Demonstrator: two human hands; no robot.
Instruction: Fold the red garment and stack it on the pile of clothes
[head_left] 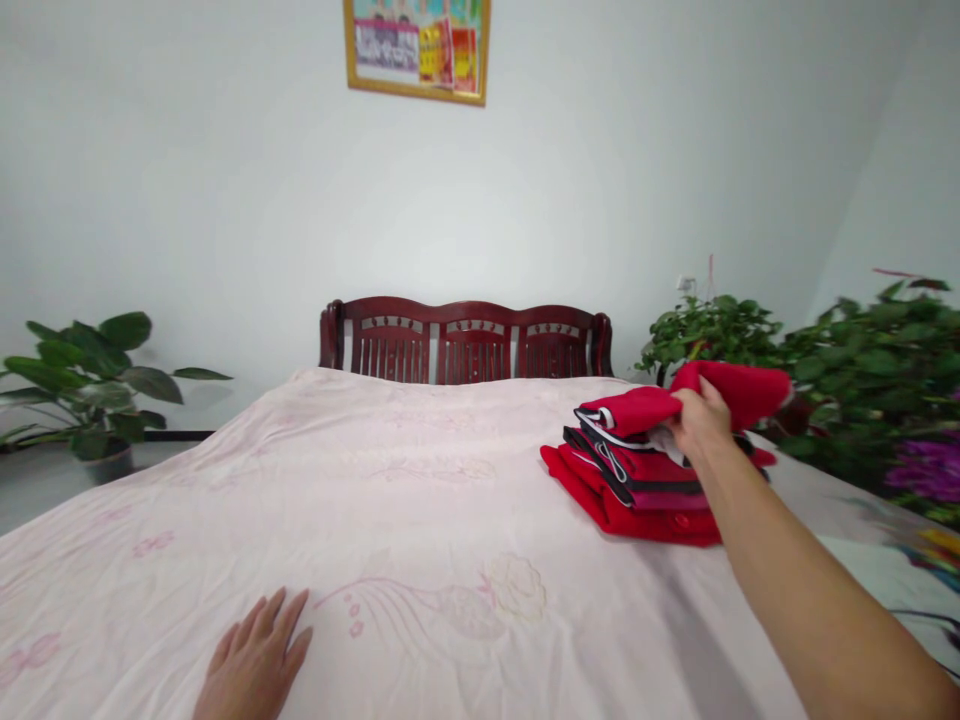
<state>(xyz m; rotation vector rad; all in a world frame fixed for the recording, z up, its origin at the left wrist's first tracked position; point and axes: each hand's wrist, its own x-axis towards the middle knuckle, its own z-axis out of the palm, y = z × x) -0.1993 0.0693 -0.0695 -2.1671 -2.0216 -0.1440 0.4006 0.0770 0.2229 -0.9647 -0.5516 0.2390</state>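
My right hand (703, 418) is closed on a red garment (637, 408) at the top of a stack of folded clothes (660, 520). One part of that garment bulges up beyond my fingers. The stack is red and black with white piping, and a bright red piece with a button lies at the bottom. My left hand (255, 655) rests flat, palm down, on the pale pink floral cloth (420, 510), fingers stretched out and holding nothing. My right fingertips are partly hidden in the fabric.
Behind the cloth-covered surface stands a dark red wooden backrest (472, 340) against the wall. A potted plant (105, 385) is on the left, and leafy plants (877, 370) with purple flowers (926, 467) line the right edge. A framed picture (418, 90) hangs above.
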